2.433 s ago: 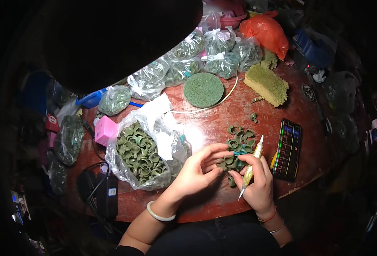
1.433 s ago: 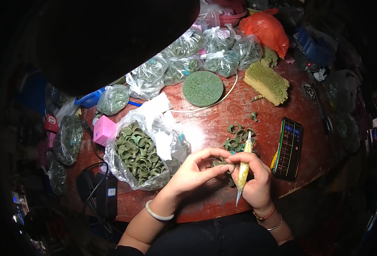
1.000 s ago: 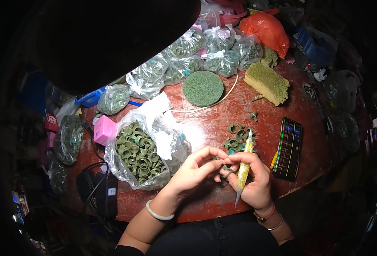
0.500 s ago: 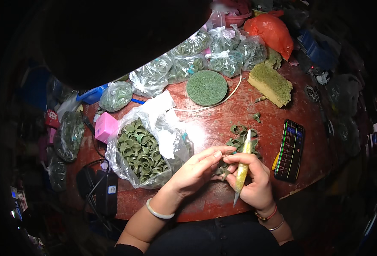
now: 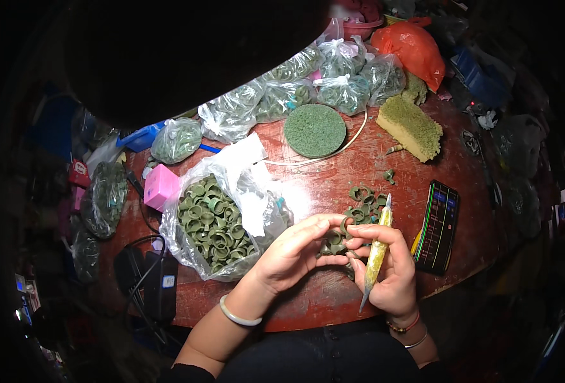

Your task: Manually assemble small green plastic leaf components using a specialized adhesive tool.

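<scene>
A dark green ring (image 5: 343,225) is at the fingertips of both hands, above the table (image 5: 320,186), right of its middle and toward the near edge. The left hand (image 5: 298,251) is cupped, its fingertips against the ring; I cannot tell whether its grip clamps it. The right hand (image 5: 389,265) has its grip closed around a yellow pen-shaped tool (image 5: 379,247), slanted with one pointed end up and away, while its forefinger reaches to the ring. More rings show between the hands, partly hidden, and loose green rings (image 5: 363,203) lie just beyond. A phone (image 5: 437,226) lies near the table's right edge. Left of the hands, an open clear bag (image 5: 271,225) holds a heap of green rings (image 5: 209,223), with a pink block (image 5: 161,187) beside it and a black box (image 5: 160,287) toward the near left edge. Farther back lie a round green pad (image 5: 315,131) and a yellowish sponge block (image 5: 411,129); toward the far edge sit tied clear bags (image 5: 343,94) and a red bag (image 5: 412,51).
</scene>
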Demonstrator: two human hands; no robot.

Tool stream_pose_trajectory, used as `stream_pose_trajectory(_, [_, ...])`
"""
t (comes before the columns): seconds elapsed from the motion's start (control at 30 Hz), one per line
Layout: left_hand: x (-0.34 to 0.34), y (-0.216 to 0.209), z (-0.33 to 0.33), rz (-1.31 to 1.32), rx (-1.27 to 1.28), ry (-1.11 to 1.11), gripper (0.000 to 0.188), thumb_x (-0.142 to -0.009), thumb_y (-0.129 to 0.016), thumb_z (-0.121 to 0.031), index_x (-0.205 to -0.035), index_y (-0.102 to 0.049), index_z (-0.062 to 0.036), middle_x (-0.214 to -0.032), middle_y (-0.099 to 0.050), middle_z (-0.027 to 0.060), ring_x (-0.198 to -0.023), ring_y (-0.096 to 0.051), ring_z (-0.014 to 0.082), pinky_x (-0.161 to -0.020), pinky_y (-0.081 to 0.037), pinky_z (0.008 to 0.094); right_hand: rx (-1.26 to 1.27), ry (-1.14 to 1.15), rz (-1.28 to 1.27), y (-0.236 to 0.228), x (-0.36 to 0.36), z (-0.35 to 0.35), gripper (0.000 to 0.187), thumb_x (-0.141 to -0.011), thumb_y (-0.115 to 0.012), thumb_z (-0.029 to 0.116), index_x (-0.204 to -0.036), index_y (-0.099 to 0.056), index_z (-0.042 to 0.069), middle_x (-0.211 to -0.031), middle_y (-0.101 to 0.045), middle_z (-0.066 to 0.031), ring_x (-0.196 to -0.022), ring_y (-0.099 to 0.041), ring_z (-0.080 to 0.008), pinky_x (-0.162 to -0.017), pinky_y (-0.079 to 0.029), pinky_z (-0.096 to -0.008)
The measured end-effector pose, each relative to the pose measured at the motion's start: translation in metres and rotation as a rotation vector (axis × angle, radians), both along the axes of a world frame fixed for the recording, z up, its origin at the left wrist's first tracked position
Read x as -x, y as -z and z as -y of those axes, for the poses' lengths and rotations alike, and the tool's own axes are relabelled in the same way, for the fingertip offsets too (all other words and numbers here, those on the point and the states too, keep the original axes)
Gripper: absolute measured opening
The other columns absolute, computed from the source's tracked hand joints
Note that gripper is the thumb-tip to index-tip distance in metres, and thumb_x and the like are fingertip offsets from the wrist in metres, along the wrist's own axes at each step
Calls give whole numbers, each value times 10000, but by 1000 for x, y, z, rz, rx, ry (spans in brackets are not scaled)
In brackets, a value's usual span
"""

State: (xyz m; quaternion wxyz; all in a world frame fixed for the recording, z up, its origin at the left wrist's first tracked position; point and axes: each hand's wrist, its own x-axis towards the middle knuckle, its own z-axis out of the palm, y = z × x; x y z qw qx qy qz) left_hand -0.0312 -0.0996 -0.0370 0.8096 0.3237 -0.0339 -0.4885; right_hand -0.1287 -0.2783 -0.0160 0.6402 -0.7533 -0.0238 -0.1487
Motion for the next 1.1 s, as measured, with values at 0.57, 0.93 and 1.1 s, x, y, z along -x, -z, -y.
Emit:
stream_pose_trajectory(0.57, [5,1,3,193,-36,-68,445,-935,-686,18,-1358,-550,10,-1349,-589,125,-1164,-642,220,-941,-585,345,32,69,36,4,1,-1,489,-894,-656,-133,-1335,-489,-5,-1345,-551,-170,-1125,-641,-189,-980,-551,-318])
stream_pose_trajectory(0.93, [2,0,0,178,-46,-66,378,-923,-673,47,-1287,-587,-13,-1121,-664,102,-1021,-694,204,-846,-577,295,155,-4,128,-6,24,16,245,-935,-741,70,-1156,-705,-30,-966,-726,-140,-817,-696,-194,-746,-563,-291])
stream_pose_trajectory(1.1, [2,-16,-7,100,-41,-89,345,-913,-688,40,-1243,-596,-8,-1142,-683,118,-1021,-700,209,-836,-571,290,226,341,41,1,33,14,166,-909,-727,-18,-1074,-720,-27,-950,-727,-129,-813,-690,-211,-729,-552,-298])
